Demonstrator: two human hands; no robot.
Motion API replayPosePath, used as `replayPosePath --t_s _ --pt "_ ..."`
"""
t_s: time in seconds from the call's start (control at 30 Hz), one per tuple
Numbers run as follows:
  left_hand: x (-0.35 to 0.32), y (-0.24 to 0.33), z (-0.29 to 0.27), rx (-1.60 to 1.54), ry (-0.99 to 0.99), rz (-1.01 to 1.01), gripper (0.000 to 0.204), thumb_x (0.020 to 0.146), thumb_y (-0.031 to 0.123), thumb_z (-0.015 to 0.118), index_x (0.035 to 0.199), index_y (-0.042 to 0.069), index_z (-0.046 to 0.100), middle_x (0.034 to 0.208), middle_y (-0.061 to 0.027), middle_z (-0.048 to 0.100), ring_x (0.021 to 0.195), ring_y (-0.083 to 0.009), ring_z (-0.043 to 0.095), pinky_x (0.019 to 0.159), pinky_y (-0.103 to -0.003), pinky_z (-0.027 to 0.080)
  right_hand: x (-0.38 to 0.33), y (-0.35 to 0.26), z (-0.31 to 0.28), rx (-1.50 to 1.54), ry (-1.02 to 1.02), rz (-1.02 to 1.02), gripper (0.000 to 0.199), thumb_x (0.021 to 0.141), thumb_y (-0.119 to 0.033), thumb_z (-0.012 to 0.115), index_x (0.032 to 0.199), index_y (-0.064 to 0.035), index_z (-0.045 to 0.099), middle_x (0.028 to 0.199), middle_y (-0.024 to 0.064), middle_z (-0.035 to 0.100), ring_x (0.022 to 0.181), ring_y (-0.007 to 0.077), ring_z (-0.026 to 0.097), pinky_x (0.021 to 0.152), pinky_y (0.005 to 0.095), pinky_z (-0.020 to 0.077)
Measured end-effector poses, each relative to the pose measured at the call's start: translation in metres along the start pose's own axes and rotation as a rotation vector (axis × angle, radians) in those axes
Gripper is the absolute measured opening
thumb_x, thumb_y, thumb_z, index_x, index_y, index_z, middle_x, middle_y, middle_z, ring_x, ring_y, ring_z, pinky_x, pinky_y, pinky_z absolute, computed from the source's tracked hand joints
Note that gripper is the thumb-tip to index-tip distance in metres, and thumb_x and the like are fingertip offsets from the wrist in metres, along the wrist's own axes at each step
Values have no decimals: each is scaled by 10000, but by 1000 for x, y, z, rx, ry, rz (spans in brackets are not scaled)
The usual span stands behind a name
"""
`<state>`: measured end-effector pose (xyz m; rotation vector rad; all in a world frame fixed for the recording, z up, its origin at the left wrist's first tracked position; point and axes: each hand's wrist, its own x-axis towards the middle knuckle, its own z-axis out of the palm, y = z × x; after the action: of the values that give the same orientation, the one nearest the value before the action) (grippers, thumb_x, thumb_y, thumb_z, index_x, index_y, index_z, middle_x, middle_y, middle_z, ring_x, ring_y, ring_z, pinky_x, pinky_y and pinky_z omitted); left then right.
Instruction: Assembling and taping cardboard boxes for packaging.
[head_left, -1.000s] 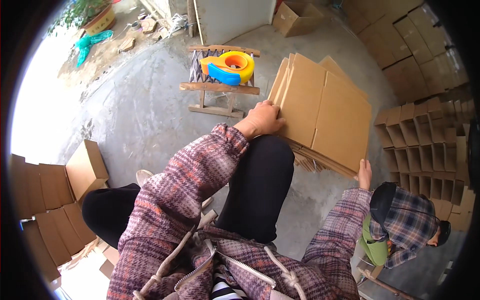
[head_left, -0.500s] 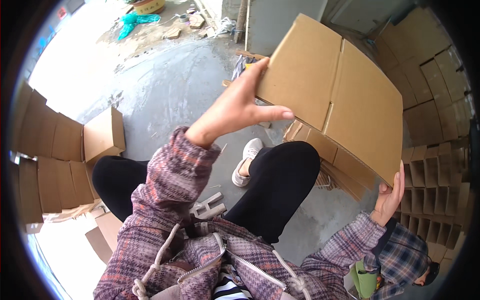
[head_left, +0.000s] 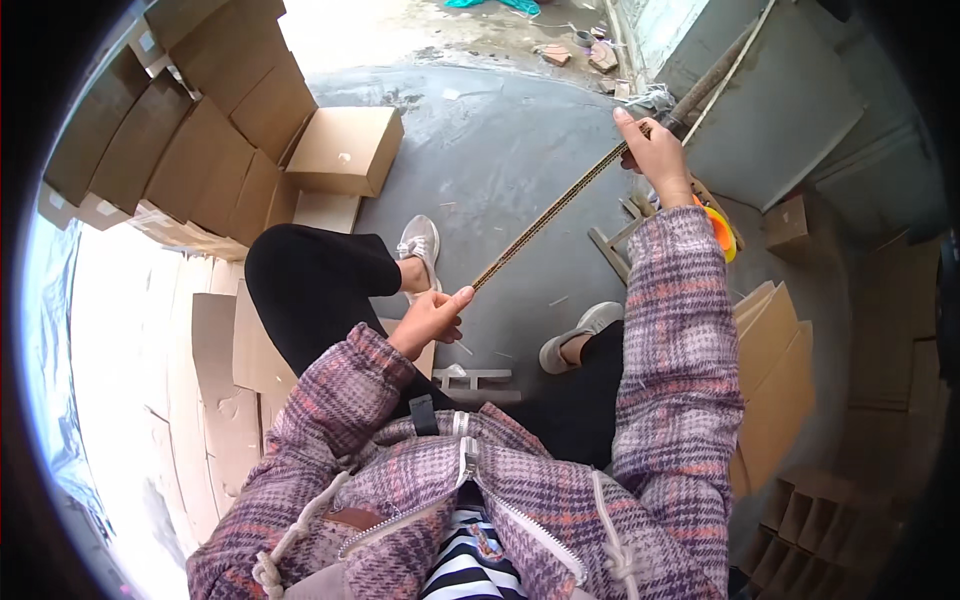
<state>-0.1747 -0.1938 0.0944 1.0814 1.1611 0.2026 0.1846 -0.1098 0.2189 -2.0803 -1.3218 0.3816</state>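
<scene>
Between my two hands stretches a folded-flat cardboard carton [head_left: 548, 222], seen edge-on as a thin slanting strip with layered corrugated edges. My left hand [head_left: 430, 318] grips its near lower-left end, the thumb along the top. At the far upper-right end, my right hand [head_left: 655, 155] is closed round it, thumb raised. The carton is held above the grey floor, over my spread legs; its broad faces hardly show.
Stacked cartons [head_left: 210, 130] rise at the left, with a box [head_left: 345, 150] at their end. Flat cardboard sheets [head_left: 775, 380] lean at my right, near an orange-and-yellow object [head_left: 722, 232]. A wooden frame [head_left: 475, 383] lies between my feet. Cardboard dividers [head_left: 810, 525] sit lower right.
The carton has turned from showing its broad face to edge-on and come leftward in view. The view has shifted, showing more of the left-hand stacks; the other person is out of sight.
</scene>
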Motion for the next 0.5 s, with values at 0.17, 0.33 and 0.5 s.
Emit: replayPosePath --t_s 0.17,0.33,0.5 --pt "41 -41 -12 175 62 -80 683 785 670 535 583 18 504 550 -97 548 448 -180 585 445 -267 480 18 46 129 376 -114 256 620 772 -561 612 1099 -42 521 897 117 633 720 178 635 621 282 509" --pt "60 -18 9 228 109 -16 715 826 653 470 673 -41 552 678 -167 617 598 -269 637 505 -360 495 8 86 200 653 -103 204 776 769 -389 709 1271 55 318 1131 166 545 979 223 581 808 318 493" --pt "100 -2 -14 701 348 79 613 898 549 442 825 -40 597 754 -240 622 756 -363 619 697 -419 464 -46 56 255 474 -224 141 844 852 -543 527 1396 28 228 1358 228 384 1289 315 347 1063 366 265"
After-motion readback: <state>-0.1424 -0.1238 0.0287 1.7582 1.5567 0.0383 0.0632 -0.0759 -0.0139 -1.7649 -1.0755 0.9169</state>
